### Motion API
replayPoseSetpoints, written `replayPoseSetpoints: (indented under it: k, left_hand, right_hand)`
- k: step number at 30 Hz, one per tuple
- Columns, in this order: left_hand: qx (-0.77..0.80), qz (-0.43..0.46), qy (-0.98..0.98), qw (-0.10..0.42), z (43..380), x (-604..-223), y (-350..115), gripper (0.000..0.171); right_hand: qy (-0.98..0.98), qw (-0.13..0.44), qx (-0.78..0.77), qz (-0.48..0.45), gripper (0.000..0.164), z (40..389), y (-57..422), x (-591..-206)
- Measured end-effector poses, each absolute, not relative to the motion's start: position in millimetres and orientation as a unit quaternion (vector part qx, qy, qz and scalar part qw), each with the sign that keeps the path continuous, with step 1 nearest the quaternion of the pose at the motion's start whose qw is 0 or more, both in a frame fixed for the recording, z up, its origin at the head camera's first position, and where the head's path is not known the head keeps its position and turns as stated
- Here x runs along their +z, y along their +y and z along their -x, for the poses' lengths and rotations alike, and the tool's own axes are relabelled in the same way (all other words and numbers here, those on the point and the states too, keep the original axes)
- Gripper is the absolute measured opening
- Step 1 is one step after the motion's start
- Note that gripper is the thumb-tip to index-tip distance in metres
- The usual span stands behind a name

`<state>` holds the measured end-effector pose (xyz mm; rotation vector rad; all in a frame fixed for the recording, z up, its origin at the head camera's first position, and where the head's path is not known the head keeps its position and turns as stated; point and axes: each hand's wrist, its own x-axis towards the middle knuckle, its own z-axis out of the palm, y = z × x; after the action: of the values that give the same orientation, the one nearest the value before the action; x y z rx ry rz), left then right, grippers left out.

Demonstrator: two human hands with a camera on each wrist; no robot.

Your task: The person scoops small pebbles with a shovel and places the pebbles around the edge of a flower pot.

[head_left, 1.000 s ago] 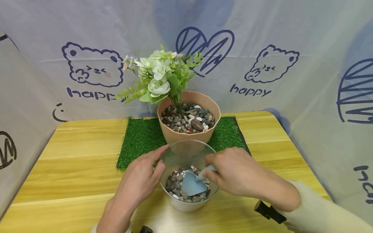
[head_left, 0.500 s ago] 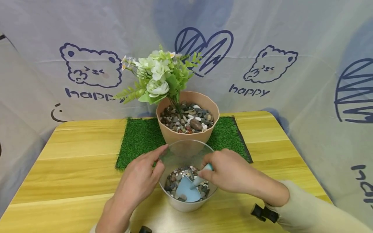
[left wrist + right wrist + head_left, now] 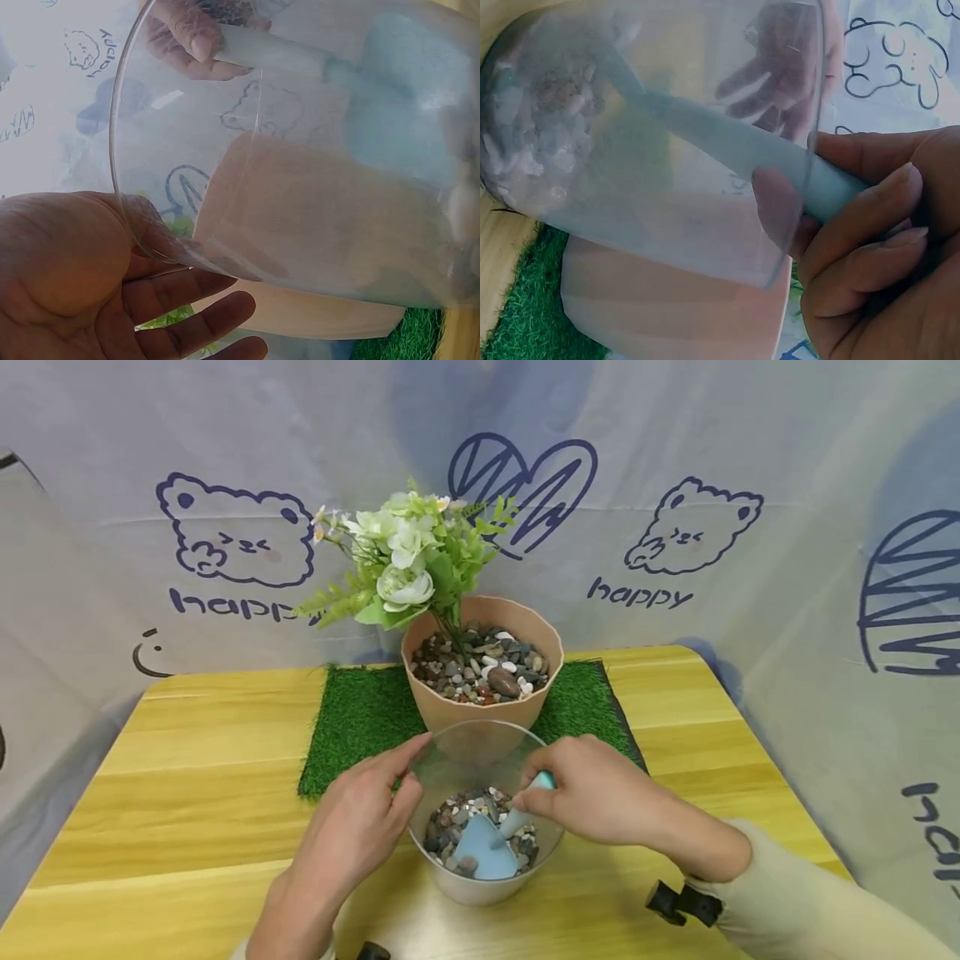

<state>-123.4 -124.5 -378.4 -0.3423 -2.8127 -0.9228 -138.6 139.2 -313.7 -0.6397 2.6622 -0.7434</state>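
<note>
A clear plastic bucket [image 3: 487,890] holding pebbles [image 3: 442,835] stands in front of the planter. My left hand [image 3: 356,814] touches its left rim, with the index finger stretched along the edge and the thumb beside it. In the left wrist view that hand's other fingers [image 3: 202,322] are spread and fairly straight outside the wall. My right hand [image 3: 592,789] grips the handle of a light blue trowel [image 3: 487,852] at the bucket's right rim. The trowel slants down into the bucket, its blade lying among the pebbles with a grey stone at its edge.
Behind the bucket, a peach planter [image 3: 480,710] filled with stones holds white artificial flowers [image 3: 405,552]. It stands on a green turf mat [image 3: 360,727] on the wooden table [image 3: 187,793]. A printed curtain [image 3: 540,410] hangs around the table.
The trowel blade has moved left and toward the person across the pebbles, and a stone now shows at its edge. My right hand shifted with it. The left hand stays at the rim.
</note>
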Motion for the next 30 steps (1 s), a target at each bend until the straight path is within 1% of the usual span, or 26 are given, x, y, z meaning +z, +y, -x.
replayPoseSetpoints:
  k: [6,16,22,30]
  left_hand:
    - [-0.312,0.112,-0.940,0.079,123.1,-380.0,-125.2,0.048]
    - [-0.313,0.114,-0.939,0.084,122.0,-380.9,-123.8,0.049]
    - [-0.313,0.115,-0.939,0.081,123.0,-380.0,-123.9,0.049]
    - [-0.311,0.111,-0.941,0.075,123.9,-379.3,-125.1,0.049]
  right_hand:
    - [0.924,0.162,-0.267,0.221,0.012,139.9,139.8,-314.7]
    - [0.902,0.187,-0.331,0.206,0.012,146.5,148.9,-314.1]
    - [0.893,0.170,-0.378,0.176,0.014,147.7,161.3,-314.4]
    - [0.860,0.188,-0.456,0.127,0.018,149.4,176.3,-317.6]
